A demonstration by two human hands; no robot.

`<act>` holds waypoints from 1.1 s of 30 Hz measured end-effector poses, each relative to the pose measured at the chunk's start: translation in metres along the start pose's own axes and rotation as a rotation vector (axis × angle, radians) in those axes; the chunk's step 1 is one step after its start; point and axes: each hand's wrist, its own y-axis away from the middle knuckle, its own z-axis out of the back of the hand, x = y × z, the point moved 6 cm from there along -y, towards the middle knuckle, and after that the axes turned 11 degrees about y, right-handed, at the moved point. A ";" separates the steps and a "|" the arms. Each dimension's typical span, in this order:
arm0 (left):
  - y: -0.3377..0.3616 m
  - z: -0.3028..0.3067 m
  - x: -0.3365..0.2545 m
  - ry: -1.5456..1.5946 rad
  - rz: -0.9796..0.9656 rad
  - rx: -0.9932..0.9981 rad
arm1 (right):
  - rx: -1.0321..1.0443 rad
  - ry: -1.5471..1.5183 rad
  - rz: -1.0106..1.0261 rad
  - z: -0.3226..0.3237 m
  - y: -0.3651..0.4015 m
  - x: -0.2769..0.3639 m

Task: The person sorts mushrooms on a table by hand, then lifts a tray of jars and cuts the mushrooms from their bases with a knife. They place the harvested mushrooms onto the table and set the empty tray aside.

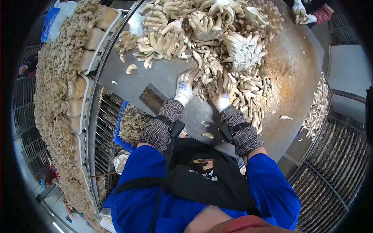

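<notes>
Both hands wear white gloves with dirty grey fingers and lie on a metal table [194,118]. My left hand [187,84] rests at the near edge of loose mushrooms [211,64], its fingers stretched forward. Just right of it, my right hand [220,88] has its fingers spread over more of these mushrooms. I see nothing gripped in either hand, though some fingertips are hidden among the stems. Past the hands stand whole mushroom clusters [165,40], one of them a large clump [244,50] with its pale cut base showing. More loose stems [248,95] lie to the right.
At the left, a rack of white trays [83,112] carries many mushroom clusters. Below a rectangular opening [151,97] in the tabletop, a blue crate [121,134] holds mushrooms. Another person's gloved hands [304,15] are at the far right corner. Mushrooms [318,106] fill a container at right.
</notes>
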 end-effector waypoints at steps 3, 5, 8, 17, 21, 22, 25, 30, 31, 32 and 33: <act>0.000 -0.002 0.000 0.016 -0.014 0.021 | 0.085 -0.027 0.091 -0.021 -0.025 -0.005; -0.001 0.001 -0.005 -0.015 -0.019 0.030 | 0.183 -0.017 0.178 -0.032 -0.035 -0.003; 0.007 -0.003 -0.017 -0.075 -0.016 0.041 | 0.259 -0.043 0.261 -0.021 -0.031 -0.003; 0.067 -0.044 -0.058 0.261 0.340 -0.362 | 0.318 -0.425 -0.259 -0.004 0.041 0.024; 0.070 -0.057 -0.058 0.567 0.409 -0.529 | 0.327 -0.386 -0.307 0.013 0.033 0.039; 0.070 -0.059 -0.059 0.640 0.429 -0.550 | 0.328 -0.420 -0.262 -0.004 0.046 0.017; 0.066 -0.048 -0.083 0.827 0.486 -0.588 | 0.360 -0.849 -0.457 0.008 0.045 0.017; 0.076 -0.020 -0.109 1.158 0.718 -0.732 | 0.227 -0.473 -0.214 0.084 0.022 0.081; 0.087 -0.015 -0.101 0.977 0.637 -0.678 | 0.319 -0.706 -0.392 0.067 0.032 0.079; 0.093 0.004 -0.104 0.964 0.657 -0.675 | 0.423 -0.932 -0.582 0.048 0.044 0.082; 0.107 0.017 -0.101 0.995 0.643 -0.767 | 0.479 -0.918 -0.502 0.051 0.039 0.108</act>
